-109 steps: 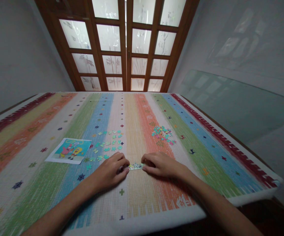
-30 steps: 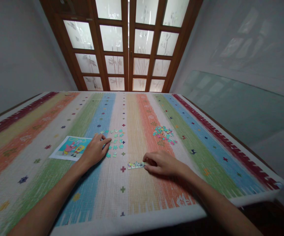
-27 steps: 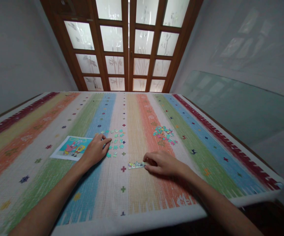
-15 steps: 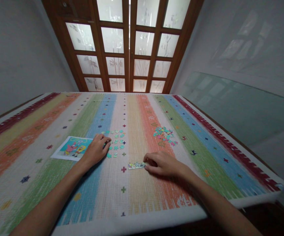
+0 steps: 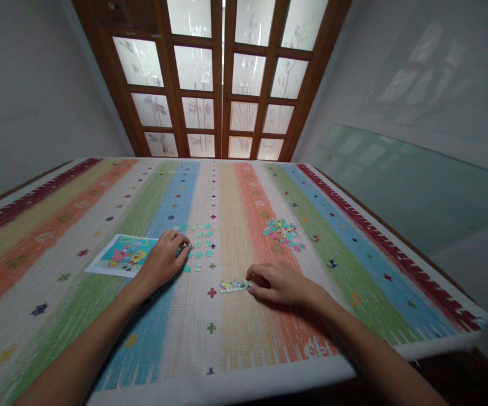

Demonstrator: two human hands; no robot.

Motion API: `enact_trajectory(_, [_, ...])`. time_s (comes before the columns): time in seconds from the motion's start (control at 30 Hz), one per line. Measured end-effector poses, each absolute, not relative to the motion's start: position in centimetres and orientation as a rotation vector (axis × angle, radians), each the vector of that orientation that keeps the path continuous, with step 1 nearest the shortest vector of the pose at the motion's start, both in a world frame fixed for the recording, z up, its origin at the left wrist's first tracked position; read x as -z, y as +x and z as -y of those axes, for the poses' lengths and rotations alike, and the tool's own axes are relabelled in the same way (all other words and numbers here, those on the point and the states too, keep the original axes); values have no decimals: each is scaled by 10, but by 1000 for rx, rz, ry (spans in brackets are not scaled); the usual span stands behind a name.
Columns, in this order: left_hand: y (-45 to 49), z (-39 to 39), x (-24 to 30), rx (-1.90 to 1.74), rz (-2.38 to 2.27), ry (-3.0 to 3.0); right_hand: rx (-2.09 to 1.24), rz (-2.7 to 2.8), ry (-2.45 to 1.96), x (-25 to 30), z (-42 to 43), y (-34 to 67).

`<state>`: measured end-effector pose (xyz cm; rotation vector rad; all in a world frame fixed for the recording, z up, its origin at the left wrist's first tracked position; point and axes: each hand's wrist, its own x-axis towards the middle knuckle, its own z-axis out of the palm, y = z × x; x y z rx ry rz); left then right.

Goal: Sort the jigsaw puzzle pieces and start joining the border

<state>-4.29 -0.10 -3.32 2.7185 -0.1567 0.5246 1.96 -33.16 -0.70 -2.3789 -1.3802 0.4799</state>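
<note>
My left hand rests at the left edge of several loose teal jigsaw pieces laid out in rows. Its fingers are curled with the thumb close to them, around a small greenish jigsaw piece mostly hidden by the hand. My right hand lies on the cloth, finger and thumb closed on the right end of a short strip of joined jigsaw pieces. Left of my left hand, partly behind it, lies a printed reference picture of cartoon figures on teal.
A loose heap of jigsaw pieces lies beyond my right hand. A striped cloth covers the table, whose near edge runs below my forearms. Wooden glazed doors stand past the far edge; a glass panel leans at the right wall.
Both hands stay almost in place. The view has shifted very slightly; the strip, rows and heap of pieces look the same.
</note>
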Motion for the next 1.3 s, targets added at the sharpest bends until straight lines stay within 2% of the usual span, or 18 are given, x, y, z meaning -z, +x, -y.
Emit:
enact_trajectory(0.47, [-52, 10, 22, -489, 209, 2633, -489, 1370, -2395, 3, 330, 18])
enact_trajectory(0.9, [-70, 53, 9, -5, 438, 2313, -503, 1364, -2385, 2, 330, 18])
enact_trajectory(1.3, [-73, 58, 17, 65, 530, 2358, -496, 1366, -2407, 1, 330, 17])
